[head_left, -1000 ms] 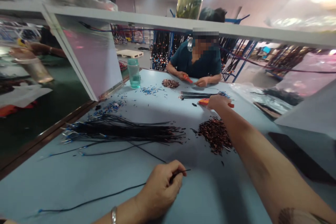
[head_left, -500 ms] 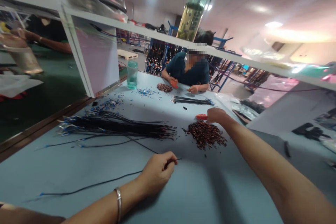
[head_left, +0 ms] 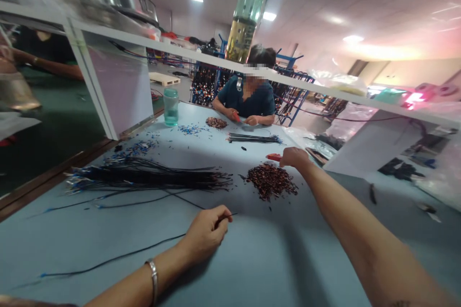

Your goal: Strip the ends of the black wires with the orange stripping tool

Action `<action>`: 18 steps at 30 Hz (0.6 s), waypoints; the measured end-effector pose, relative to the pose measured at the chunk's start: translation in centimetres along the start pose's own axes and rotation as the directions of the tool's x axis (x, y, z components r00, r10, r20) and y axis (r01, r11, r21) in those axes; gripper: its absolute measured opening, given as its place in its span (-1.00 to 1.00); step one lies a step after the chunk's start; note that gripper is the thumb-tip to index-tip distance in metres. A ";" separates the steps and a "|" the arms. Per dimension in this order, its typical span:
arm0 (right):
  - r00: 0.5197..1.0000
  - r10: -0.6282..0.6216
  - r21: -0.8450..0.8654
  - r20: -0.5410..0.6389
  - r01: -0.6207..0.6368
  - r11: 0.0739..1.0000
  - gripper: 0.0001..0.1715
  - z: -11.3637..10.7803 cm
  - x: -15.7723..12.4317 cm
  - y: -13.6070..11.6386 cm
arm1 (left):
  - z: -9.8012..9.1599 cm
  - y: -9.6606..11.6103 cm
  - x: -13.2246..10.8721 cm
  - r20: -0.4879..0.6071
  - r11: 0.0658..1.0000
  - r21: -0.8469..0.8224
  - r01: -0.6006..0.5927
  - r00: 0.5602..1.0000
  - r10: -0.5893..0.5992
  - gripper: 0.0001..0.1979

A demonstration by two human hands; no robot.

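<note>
My left hand (head_left: pixel 209 228) pinches a thin black wire (head_left: pixel 118 256) near its end, and a short tip pokes out past the fingers. The wire trails left over the table to a blue end. Another black strand (head_left: pixel 185 198) runs to the same hand from the bundle of black wires (head_left: pixel 154 177). My right hand (head_left: pixel 295 157) is closed around an orange-red hand tool (head_left: pixel 273 157), whose kind is mostly hidden in the fist. It hovers by the far side of a pile of small dark reddish-brown pieces (head_left: pixel 272 182).
Across the blue-grey table (head_left: pixel 252 268), a co-worker (head_left: pixel 248 96) holds a small orange tool beside another pile of bits (head_left: pixel 216 123). Near them lie a smaller wire bundle (head_left: pixel 254 138) and a green bottle (head_left: pixel 171 108). A white shelf beam (head_left: pixel 201 59) crosses above. Blue bits (head_left: pixel 139 147) are scattered left.
The view has shifted, so everything sits slightly further left. Both hands keep their holds with little visible movement. The co-worker's hands are closer together.
</note>
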State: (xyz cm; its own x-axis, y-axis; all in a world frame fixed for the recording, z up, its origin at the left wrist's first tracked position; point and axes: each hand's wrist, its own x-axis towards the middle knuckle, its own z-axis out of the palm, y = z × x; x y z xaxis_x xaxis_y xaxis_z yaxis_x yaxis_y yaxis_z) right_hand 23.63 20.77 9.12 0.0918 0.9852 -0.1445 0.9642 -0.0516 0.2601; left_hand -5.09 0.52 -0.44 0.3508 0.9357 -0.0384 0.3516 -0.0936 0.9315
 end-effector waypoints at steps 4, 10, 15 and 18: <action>0.994 0.091 -0.022 0.062 -0.090 0.996 -0.65 1.1 0.4 -1.3 | 0.0 0.2 0.0 -0.002 1.000 0.003 0.008 1.000 -0.008 -0.86; 0.995 0.035 -0.046 0.090 -0.031 0.998 -0.66 1.7 -1.1 -0.5 | -0.2 0.7 -0.1 -0.004 1.000 0.031 0.006 1.000 -0.006 -0.84; 0.996 0.038 -0.102 0.077 -0.030 0.994 -0.68 0.3 -2.9 3.4 | -0.3 0.6 0.0 0.005 0.997 0.081 -0.014 1.000 0.014 -0.83; 0.998 0.052 -0.155 0.027 -0.047 0.987 -0.68 -0.3 -3.5 5.9 | -0.3 0.6 0.1 0.018 0.994 0.107 -0.007 1.000 0.006 -0.82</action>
State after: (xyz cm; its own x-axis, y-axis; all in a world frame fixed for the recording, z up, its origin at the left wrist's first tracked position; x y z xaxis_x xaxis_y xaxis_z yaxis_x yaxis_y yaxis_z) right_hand 28.95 17.04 11.45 0.1481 0.9765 -0.1568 0.9088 -0.0718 0.4110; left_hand -5.11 0.65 0.19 0.3682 0.9289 -0.0396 0.4399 -0.1365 0.8876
